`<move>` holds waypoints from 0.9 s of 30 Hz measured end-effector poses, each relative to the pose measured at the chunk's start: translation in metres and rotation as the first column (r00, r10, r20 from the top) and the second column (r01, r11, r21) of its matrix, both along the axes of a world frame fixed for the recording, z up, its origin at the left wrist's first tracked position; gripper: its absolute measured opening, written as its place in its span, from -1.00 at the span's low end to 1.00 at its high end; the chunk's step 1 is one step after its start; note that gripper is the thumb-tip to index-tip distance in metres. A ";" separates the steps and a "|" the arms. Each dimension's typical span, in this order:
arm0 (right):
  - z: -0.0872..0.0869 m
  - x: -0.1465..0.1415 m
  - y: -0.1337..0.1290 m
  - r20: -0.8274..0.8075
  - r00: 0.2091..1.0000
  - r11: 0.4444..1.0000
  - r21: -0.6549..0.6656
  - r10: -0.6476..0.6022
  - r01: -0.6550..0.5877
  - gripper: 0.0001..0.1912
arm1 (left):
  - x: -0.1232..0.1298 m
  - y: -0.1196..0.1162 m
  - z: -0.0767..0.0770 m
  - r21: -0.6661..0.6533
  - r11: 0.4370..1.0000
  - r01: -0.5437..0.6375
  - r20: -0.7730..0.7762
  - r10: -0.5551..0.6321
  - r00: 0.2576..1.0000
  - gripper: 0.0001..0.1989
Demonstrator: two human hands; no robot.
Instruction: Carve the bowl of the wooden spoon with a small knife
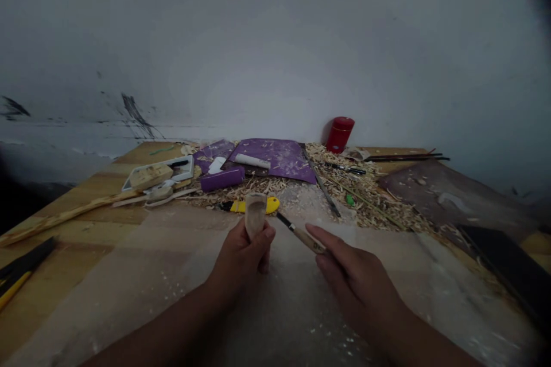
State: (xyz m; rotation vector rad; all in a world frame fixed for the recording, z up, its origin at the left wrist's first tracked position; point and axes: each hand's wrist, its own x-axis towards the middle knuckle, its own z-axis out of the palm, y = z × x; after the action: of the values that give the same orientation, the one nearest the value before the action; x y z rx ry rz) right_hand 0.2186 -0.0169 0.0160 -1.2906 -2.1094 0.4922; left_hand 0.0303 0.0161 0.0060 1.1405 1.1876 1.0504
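Near the middle of the view, my left hand grips a pale piece of carved wood with a hollowed upper end, held upright. To its right, my right hand is closed around the wooden handle of a carving chisel. Its dark metal blade points up and left toward the wood, a small gap apart. Behind the carved piece lies a yellow utility knife, partly hidden by it. The palm side of my right hand is out of sight.
Wood shavings are heaped across the back. Behind them lie a purple sheet, a purple roll and a red canister by the wall. A white tray holds wooden pieces at left. A long stick crosses the table.
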 end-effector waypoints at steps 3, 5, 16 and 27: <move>0.003 -0.001 -0.005 -0.033 0.997 0.997 -0.012 0.071 -0.072 -0.54 | 0.001 0.000 -0.001 -0.002 0.999 0.037 -0.030 -0.037 0.999 -0.80; 0.002 -0.003 -0.008 -0.044 0.992 0.993 -0.009 0.116 -0.116 -0.53 | 0.001 -0.001 -0.001 -0.002 0.999 0.048 -0.036 -0.048 0.998 -0.78; -0.002 -0.007 -0.008 0.002 0.987 0.986 -0.049 0.161 -0.160 -0.56 | 0.004 -0.003 0.007 -0.069 0.993 0.091 -0.033 -0.094 0.995 -0.86; 0.000 -0.006 -0.012 0.022 0.989 0.989 -0.019 0.145 -0.145 -0.50 | 0.003 -0.007 0.003 -0.038 0.996 0.082 -0.085 -0.085 0.993 -0.82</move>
State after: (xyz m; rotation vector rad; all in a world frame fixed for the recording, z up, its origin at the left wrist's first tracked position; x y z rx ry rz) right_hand 0.2122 -0.0293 0.0160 -1.1621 -2.2332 0.5605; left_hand 0.0332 0.0096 0.0092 1.2082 1.2110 0.9214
